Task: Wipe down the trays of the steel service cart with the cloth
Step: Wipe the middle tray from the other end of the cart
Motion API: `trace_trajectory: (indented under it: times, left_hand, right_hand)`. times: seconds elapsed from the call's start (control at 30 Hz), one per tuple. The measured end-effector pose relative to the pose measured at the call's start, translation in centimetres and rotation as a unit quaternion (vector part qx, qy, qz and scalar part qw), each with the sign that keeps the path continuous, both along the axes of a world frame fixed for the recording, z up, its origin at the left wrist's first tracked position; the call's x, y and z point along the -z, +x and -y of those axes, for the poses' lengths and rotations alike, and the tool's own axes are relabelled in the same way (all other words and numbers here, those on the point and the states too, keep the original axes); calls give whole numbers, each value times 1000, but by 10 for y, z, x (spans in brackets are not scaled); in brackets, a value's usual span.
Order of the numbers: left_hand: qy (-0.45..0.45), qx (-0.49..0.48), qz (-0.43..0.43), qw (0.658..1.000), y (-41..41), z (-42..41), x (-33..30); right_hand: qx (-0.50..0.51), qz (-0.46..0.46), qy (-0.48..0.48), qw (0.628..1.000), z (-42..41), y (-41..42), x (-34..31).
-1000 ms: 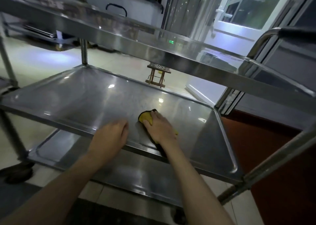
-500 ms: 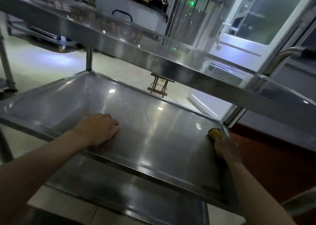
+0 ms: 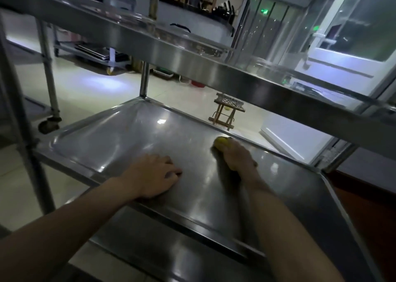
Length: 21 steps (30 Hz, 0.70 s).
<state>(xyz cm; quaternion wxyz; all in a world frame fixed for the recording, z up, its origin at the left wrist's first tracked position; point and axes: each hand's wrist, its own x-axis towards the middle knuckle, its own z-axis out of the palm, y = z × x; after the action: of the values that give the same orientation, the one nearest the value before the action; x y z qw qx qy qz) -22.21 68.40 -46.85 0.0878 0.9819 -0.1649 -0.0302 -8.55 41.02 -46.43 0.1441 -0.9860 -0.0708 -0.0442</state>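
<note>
I see the left hand (image 3: 153, 175) flat on the middle tray (image 3: 102, 144), fingers loose, gripping nothing | cloth (image 3: 221, 141) yellow, near the tray's far rim; right hand (image 3: 237, 156) pressing on top, blurred, grip I cannot tell | stool (image 3: 228, 108) on the floor beyond

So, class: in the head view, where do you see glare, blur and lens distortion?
Head view: glare spots shine on the middle tray; the right hand and yellow cloth are smeared by motion blur, while the left hand is sharper; the wide-angle lens bends the cart's posts and rails; the room is dim, brightest at the glass door.
</note>
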Motion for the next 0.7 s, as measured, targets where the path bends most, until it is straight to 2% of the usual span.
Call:
trace_trajectory:
  times: [0.1, 0.17, 0.23, 0.33, 0.43, 0.6, 0.7]
  left_hand:
    - [-149, -14, -78, 986, 3, -15, -10]
    - [-197, -33, -58, 978, 2, -31, -19]
    - [-180, -60, -10, 982, -2, -50, -23]
    - [-106, -123, 14, 987, -10, -76, -14]
    - [-72, -168, 49, 982, -15, -89, -9]
    - [-90, -193, 87, 973, -15, -114, -14]
    - [-13, -173, 83, 981, -9, -130, -18]
  right_hand:
    - [-56, 9, 17, 998, -69, -9, 2]
    - [-101, 6, 15, 995, -90, -21, 6]
    - [-126, -4, 19, 992, -90, -35, 7]
    - [-101, 1, 9, 995, -59, -54, 5]
    - [-32, 11, 11, 999, -2, -68, 7]
    - [144, 10, 39, 989, 109, -80, 16]
    - [207, 9, 52, 977, 137, -90, 11]
